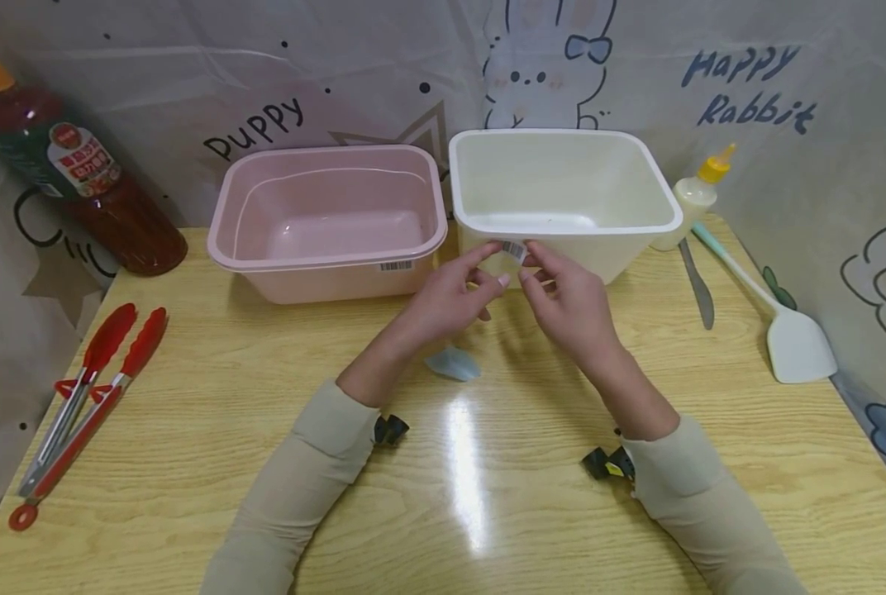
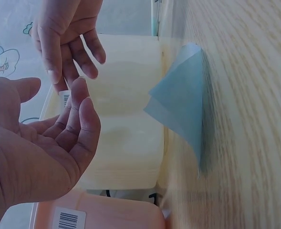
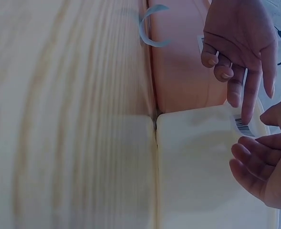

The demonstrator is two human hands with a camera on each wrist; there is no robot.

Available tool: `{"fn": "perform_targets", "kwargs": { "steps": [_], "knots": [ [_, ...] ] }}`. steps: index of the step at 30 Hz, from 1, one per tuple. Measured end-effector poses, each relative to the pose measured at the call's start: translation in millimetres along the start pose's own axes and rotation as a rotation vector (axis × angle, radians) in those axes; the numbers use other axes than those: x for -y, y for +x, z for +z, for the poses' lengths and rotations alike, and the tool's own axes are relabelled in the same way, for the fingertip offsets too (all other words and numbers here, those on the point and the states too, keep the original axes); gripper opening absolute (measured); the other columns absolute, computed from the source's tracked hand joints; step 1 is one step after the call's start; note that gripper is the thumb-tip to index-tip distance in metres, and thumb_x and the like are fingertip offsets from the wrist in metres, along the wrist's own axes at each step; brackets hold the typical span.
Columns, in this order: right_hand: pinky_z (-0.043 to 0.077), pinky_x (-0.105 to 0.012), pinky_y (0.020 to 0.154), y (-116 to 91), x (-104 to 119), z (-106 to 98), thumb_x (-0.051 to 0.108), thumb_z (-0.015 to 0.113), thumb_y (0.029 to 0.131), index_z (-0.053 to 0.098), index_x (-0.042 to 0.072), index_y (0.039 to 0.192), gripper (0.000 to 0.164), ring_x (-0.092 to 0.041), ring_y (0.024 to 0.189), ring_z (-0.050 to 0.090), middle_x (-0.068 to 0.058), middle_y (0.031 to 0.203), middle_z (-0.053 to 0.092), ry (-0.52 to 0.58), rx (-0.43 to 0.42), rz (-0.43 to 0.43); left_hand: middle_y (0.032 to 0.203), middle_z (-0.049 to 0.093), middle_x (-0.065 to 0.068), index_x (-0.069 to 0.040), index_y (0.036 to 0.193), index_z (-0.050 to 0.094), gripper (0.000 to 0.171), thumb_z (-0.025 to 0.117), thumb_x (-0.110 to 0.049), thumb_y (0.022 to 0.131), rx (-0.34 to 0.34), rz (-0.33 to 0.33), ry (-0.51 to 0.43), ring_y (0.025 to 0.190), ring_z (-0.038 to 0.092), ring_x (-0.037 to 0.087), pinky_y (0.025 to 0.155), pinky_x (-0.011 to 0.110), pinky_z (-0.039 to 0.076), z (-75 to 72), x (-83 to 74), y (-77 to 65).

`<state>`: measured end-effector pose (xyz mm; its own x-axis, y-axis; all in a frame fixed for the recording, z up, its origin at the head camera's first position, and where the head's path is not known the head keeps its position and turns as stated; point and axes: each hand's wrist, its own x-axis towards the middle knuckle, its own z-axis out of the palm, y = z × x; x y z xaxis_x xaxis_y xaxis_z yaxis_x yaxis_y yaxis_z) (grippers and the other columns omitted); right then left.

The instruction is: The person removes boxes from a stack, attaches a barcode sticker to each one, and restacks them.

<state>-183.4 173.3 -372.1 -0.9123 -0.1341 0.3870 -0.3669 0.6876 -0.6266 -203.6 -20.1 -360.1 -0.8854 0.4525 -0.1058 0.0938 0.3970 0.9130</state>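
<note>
A small barcode sticker (image 1: 513, 250) lies on the front wall of the white bin (image 1: 562, 240), just under its rim. My left hand (image 1: 454, 293) reaches to the sticker's left edge, its index fingertip touching it while the other fingers stay loosely bent. From the other side my right hand (image 1: 573, 302) has its fingertips right at the sticker's right edge. In the right wrist view the sticker (image 3: 244, 127) looks flat against the bin. A curled piece of light blue paper (image 1: 454, 364) lies on the table below my left hand.
Left of the white bin stands a pink bin (image 1: 324, 277) with its own barcode label (image 1: 396, 266). Red tongs (image 1: 93, 405) and a red sauce bottle (image 1: 78, 173) are at far left. At right are a squeeze bottle (image 1: 696, 194), a spreader knife (image 1: 697, 285) and a white spatula (image 1: 800, 347).
</note>
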Motion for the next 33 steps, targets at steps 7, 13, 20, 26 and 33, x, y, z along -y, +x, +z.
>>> {"fn": "perform_targets", "kwargs": {
  "steps": [7, 13, 20, 26, 33],
  "knots": [
    [0.061, -0.047, 0.079, -0.2, -0.3, 0.8, 0.013, 0.061, 0.1, 0.055, -0.003, 0.142, 0.045, -0.033, 0.093, 0.074, -0.021, 0.12, 0.072, -0.057, -0.006, -0.023, 0.107, 0.071, 0.0, -0.03, 0.16, 0.032, 0.063, 0.056, -0.044, 0.103, 0.0, 0.005, -0.003, 0.092, 0.074, 0.032, 0.073, 0.034, 0.056, 0.2, 0.5, 0.3],
    [0.061, -0.047, 0.078, -0.1, -0.6, 0.9, 0.014, 0.061, 0.1, 0.057, -0.002, 0.141, 0.044, -0.033, 0.092, 0.075, -0.02, 0.119, 0.073, -0.064, -0.02, -0.012, 0.106, 0.072, 0.0, -0.028, 0.16, 0.032, 0.062, 0.056, -0.041, 0.103, -0.003, 0.015, 0.002, 0.092, 0.074, 0.032, 0.068, 0.034, 0.054, 0.2, 1.3, 1.2],
    [0.061, -0.046, 0.077, -0.7, -1.2, -2.1, 0.017, 0.061, 0.101, 0.06, 0.001, 0.139, 0.041, -0.032, 0.091, 0.076, -0.017, 0.119, 0.074, -0.086, -0.032, 0.013, 0.107, 0.072, 0.001, -0.028, 0.159, 0.033, 0.062, 0.057, -0.04, 0.104, -0.003, 0.012, -0.013, 0.092, 0.073, 0.034, 0.072, 0.034, 0.055, 0.4, 1.6, 1.2],
    [0.062, -0.046, 0.077, 0.6, -3.0, -3.3, 0.018, 0.06, 0.102, 0.063, 0.003, 0.137, 0.039, -0.031, 0.091, 0.076, -0.015, 0.119, 0.074, -0.088, -0.031, 0.028, 0.108, 0.072, 0.002, -0.028, 0.159, 0.033, 0.063, 0.057, -0.041, 0.103, 0.003, 0.009, -0.022, 0.092, 0.073, 0.035, 0.071, 0.034, 0.056, 0.1, 1.9, 1.0],
    [0.061, -0.046, 0.071, 0.1, -4.9, -5.1, 0.019, 0.058, 0.103, 0.069, 0.007, 0.131, 0.032, -0.032, 0.089, 0.076, -0.014, 0.115, 0.076, -0.105, -0.031, 0.056, 0.109, 0.072, 0.001, -0.028, 0.16, 0.032, 0.063, 0.057, -0.041, 0.104, 0.01, 0.007, -0.011, 0.093, 0.073, 0.034, 0.066, 0.032, 0.054, -0.6, 1.8, 0.5]
  ]
}}
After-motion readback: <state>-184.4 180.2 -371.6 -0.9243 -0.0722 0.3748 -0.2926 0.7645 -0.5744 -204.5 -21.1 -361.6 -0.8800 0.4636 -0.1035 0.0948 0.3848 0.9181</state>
